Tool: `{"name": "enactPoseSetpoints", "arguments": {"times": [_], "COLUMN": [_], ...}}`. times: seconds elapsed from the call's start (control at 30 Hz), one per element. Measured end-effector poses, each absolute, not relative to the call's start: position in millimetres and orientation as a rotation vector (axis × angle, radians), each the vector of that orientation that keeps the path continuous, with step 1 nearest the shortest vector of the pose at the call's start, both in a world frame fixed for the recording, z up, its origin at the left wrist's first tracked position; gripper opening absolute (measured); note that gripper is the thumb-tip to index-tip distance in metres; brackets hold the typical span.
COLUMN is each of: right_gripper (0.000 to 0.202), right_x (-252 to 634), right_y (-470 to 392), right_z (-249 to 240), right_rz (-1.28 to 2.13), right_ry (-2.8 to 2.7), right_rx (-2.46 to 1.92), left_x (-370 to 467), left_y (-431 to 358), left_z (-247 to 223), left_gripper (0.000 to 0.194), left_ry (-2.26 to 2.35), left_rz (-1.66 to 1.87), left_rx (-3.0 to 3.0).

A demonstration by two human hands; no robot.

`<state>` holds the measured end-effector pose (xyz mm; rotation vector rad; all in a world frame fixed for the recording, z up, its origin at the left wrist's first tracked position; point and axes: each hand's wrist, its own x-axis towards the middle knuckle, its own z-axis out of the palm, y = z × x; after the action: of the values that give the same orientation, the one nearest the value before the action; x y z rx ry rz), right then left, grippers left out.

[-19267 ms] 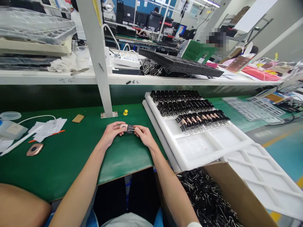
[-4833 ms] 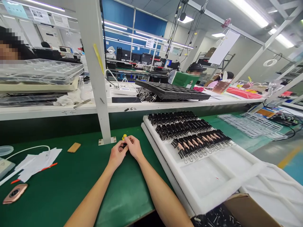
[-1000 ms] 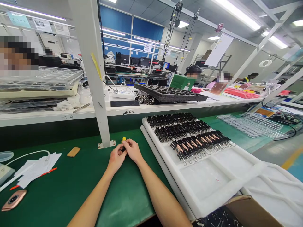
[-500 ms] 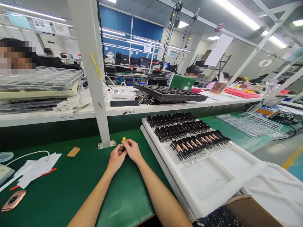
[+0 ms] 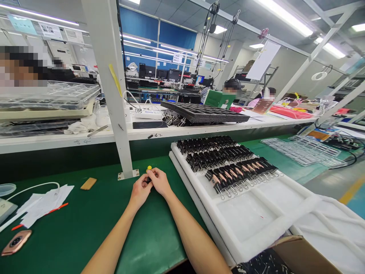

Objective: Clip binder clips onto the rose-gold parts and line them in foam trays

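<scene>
A: Head view, room first?
B: Workshop (image 5: 159,30), blue panels at 12 o'clock. White shelf (image 5: 182,131) crosses above a green bench (image 5: 114,236). Co-worker (image 5: 21,66) at 10, pixelated, partly behind clear trays (image 5: 51,91).
A: Hands?
B: Left hand (image 5: 140,191) and right hand (image 5: 160,182) meet near bench centre. Fingers of both closed on one small dark piece (image 5: 148,179).
A: What is it?
B: Can't tell. Fingers cover most; only a dark sliver shows. Exact fingertip contact hidden too.
A: Around them?
B: Yellow knob (image 5: 149,168) at 12, partly blocked by the right hand; can't tell if they touch. Tan block (image 5: 88,183) at 9. Copper-coloured part (image 5: 17,242) at 8, flat on the bench.
A: Right side?
B: White foam tray (image 5: 245,220) at 3 to 4, black binder clips (image 5: 242,175) in three rows. Nearest row has copper-coloured pieces between clips; back rows too packed to separate. Cardboard box (image 5: 299,255) at 4, cut off by bottom edge, more clips inside.
</scene>
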<state>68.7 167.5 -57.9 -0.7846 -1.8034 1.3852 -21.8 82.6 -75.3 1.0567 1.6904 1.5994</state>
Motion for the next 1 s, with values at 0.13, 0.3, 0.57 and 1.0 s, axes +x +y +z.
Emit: {"name": "enactPoseSetpoints", "arguments": {"times": [0.13,0.3,0.57,1.0], "right_gripper": [0.030,0.029,0.029,0.028], "right_x": [69.0,69.1,68.8,69.1], "right_y": [167.4,166.9,167.4,167.0], "right_z": [-57.1,-55.9,-57.0,-55.7], "right_rz": [1.385,1.408,1.395,1.364], "right_ry": [-1.812,-1.799,-1.815,-1.838], "right_rx": [-0.791,-0.803,-0.817,-0.823], "left_x": [-22.8,-23.2,-24.5,-25.9], "left_y": [82.7,82.2,83.8,84.2], "left_z": [-77.1,-77.8,-82.0,-84.3], "left_gripper": [0.031,0.029,0.033,0.032], "left_ry": [1.686,1.706,1.679,1.700], "left_rz": [1.595,1.575,1.611,1.612], "left_rx": [1.072,1.081,1.062,1.063]}}
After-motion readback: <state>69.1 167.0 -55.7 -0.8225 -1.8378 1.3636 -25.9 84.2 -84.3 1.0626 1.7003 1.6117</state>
